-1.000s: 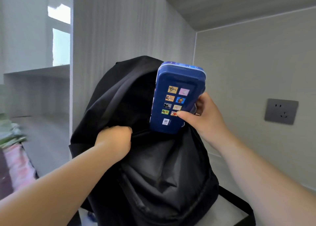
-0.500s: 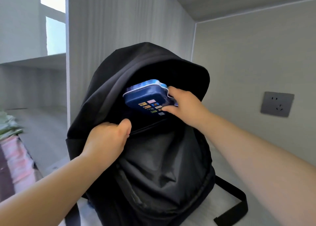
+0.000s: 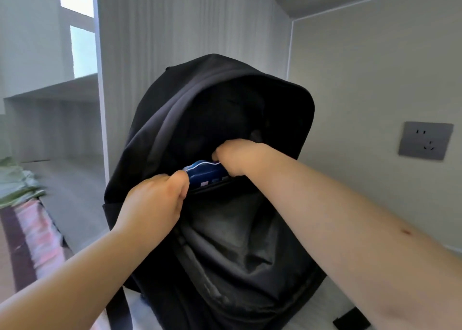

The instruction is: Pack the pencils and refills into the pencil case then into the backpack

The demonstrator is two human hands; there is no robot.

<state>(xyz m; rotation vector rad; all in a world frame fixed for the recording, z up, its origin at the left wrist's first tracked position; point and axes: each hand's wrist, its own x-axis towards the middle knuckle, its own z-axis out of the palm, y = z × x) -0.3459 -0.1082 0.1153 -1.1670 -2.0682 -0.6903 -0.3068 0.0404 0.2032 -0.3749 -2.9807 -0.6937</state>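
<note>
A black backpack (image 3: 225, 242) stands upright on the white surface in front of me, its top opening gaping. My left hand (image 3: 155, 202) grips the front edge of the opening and holds it out. My right hand (image 3: 237, 154) reaches into the opening, its fingers closed on the upper end of the blue pencil case (image 3: 206, 173). Only the case's top part with its white rim shows above the opening's edge; the rest is hidden inside the bag. No pencils or refills are visible.
A grey wall socket (image 3: 425, 140) is on the beige wall at right. A white panel (image 3: 175, 29) rises behind the bag. Green and pink fabric (image 3: 22, 204) lies at the left. A backpack strap end (image 3: 351, 321) rests at the lower right.
My right hand has pushed the blue pencil case from above the bag down into its opening, so most of the case is now hidden. My left hand kept its hold on the opening's edge.
</note>
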